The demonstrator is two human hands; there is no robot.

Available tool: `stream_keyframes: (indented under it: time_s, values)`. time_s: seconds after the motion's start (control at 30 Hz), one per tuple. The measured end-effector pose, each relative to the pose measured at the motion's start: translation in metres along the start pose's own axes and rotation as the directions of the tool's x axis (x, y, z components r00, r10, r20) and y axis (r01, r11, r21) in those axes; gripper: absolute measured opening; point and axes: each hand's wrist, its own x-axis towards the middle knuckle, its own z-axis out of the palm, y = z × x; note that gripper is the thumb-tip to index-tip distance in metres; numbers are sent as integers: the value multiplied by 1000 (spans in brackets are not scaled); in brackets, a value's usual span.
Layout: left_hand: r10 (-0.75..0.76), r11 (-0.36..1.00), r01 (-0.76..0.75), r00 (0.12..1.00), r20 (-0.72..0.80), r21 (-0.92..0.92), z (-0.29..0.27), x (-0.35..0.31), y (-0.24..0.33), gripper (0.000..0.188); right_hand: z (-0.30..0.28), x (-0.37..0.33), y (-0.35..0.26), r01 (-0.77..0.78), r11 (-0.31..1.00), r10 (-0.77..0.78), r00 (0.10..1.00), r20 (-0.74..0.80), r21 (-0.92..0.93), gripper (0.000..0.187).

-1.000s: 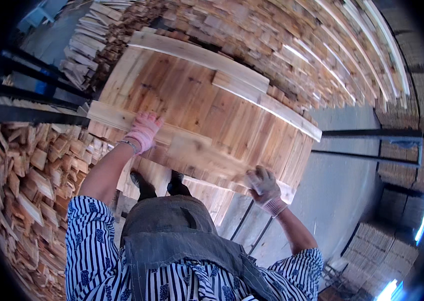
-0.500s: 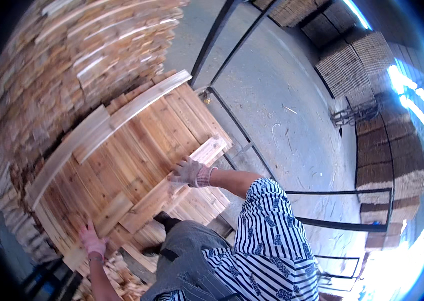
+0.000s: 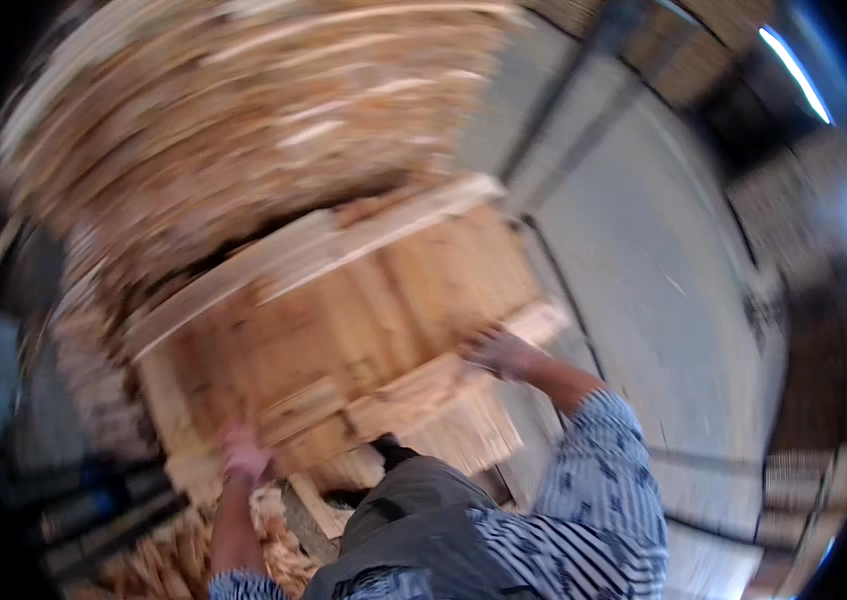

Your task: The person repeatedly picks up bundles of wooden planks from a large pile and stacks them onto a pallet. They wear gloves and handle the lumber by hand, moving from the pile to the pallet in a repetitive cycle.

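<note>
Grey floor (image 3: 633, 290) runs along the right of a wood-filled workspace, and a tall stack of rough timber (image 3: 263, 120) rises at the far side. In front of the person lies the plank panel (image 3: 383, 290), boards side by side, with a long pale strip (image 3: 413, 390) along its near edge and a short board (image 3: 303, 405) to the left of it. The right hand (image 3: 498, 352), gloved, is on the strip toward its right end, its fingers loosely bent; whether they grip or only press, I cannot tell. The left hand (image 3: 243, 450), in a pink glove, is at the panel's near left, beside the short board; blur hides how far it is open and whether it has hold of anything.

The strip could skew if the right hand pushes unevenly, since no fastening is visible along it. The short board could be knocked out of line by the left hand so close by. Rough edges could snag a glove, and a dropped piece could land by the dark shoe (image 3: 395, 452) just below the near edge.

Motion smears the plank seams, both sets of fingertips and the far strips (image 3: 393, 245). The apron (image 3: 423, 530) hides the ground beneath; the offcuts (image 3: 173, 560) at lower left are cut off by the dark rim, and the bundles (image 3: 808, 340) at right are dim.
</note>
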Motion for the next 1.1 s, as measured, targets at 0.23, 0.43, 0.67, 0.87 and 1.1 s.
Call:
stream_keyframes:
  time_s: [0.23, 0.43, 0.67, 0.87, 1.1]
  values:
    - [106, 977, -98, 994, -34, 189, -4, 15, 4, 89, 1, -2, -5, 15, 969, -1, 998, 56, -247, 68]
    - [-270, 800, -41, 867, -419, -598, 81, -94, -2, 90, -32, 139, -126, 103, 882, -137, 990, 43, 460, 56]
    - [-827, 145, -586, 371, -423, -797, 73, -242, -95, 77, -69, 259, -395, 526, 429, -687, 718, -113, 734, 72]
    - [-930, -92, -974, 159, -332, -208, 7, -370, -252, 69, -320, 275, -708, 977, 17, -827, 133, -547, 212, 68]
    - [-799, -511, -842, 393, -454, 170, -43, -397, -335, 64, -484, 367, -872, 688, 680, -483, 680, -552, 253, 81]
